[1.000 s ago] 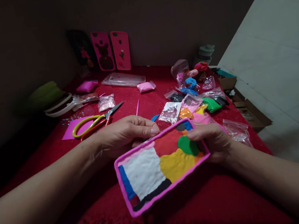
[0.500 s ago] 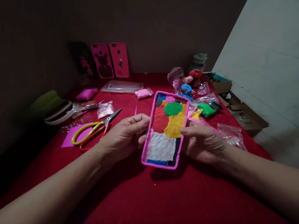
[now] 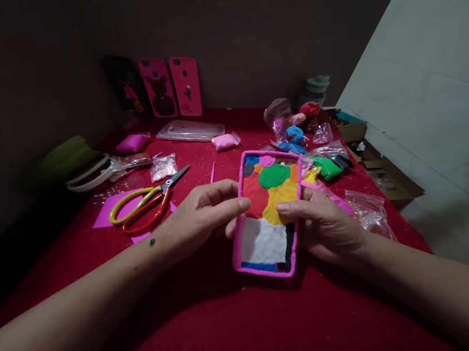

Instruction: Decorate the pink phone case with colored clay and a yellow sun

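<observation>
By the left hand (image 3: pixel 199 213), the left long side of the clay-filled case (image 3: pixel 264 217) is grasped, thumb in front. Between both hands, above the red cloth (image 3: pixel 192 330), the case is held, its long axis running near to far. Its right side is gripped by the right hand (image 3: pixel 326 219).

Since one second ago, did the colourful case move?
Yes. Against the scissors, the colourful case has moved up and right in the picture, and has turned.
</observation>
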`<state>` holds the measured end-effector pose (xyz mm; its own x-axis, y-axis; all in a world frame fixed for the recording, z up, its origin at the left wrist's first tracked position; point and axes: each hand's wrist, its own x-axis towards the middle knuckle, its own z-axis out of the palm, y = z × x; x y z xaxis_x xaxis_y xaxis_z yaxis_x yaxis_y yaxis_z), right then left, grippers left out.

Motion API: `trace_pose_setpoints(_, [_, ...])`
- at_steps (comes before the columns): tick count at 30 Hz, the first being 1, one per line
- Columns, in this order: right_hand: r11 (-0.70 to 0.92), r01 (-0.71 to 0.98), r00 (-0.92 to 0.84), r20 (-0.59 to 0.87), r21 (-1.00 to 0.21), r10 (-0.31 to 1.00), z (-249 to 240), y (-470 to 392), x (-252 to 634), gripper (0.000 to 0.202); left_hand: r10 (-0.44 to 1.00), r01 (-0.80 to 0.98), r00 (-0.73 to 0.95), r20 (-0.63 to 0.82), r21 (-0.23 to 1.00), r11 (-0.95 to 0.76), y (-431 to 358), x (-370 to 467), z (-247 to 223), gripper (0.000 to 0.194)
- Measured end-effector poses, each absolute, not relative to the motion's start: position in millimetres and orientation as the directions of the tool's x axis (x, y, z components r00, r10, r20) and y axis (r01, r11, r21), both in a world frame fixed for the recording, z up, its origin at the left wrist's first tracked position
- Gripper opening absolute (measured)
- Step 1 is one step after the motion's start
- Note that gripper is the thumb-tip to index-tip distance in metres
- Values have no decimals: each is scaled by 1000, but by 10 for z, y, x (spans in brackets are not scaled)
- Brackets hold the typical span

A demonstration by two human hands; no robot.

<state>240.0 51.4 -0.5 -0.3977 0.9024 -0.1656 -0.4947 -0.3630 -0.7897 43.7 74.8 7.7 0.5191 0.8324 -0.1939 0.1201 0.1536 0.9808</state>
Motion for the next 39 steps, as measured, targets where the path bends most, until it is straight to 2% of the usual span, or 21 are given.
trace_pose_setpoints(7, [-325, -472, -400, -129, -820, 907, -48, 501, 2400, 24, 841, 207, 505, -195, 973, 101, 715, 483, 124, 20])
trace_pose_setpoints(13, [-296, -500, -339, -131, -814, 932, -32, 473, 2403, 29, 942, 222, 304, -142, 972, 75, 685, 470, 174, 19])
trace_pose_setpoints(19, [-294, -480, -299, -161, -826, 940, -23, 452, 2390, 26, 975, 322, 214, -54, 947, -18, 646, 521, 232, 19])
trace_pose_setpoints(26, [-273, -463, -325, -125, -843, 937, -43, 448, 2391, 23, 968, 434, 250, -17, 895, -97, 616, 530, 216, 20])
trace_pose_setpoints(34, [-267, -428, -372, -101, -863, 923, -69, 442, 2407, 28, 934, 605, 334, 125, 732, -314, 651, 511, 156, 21])
trace_pose_setpoints(39, [-279, -434, -404, -92, -857, 910, -54, 431, 2401, 29, 927, 625, 335, 169, 696, -353, 632, 515, 167, 20])
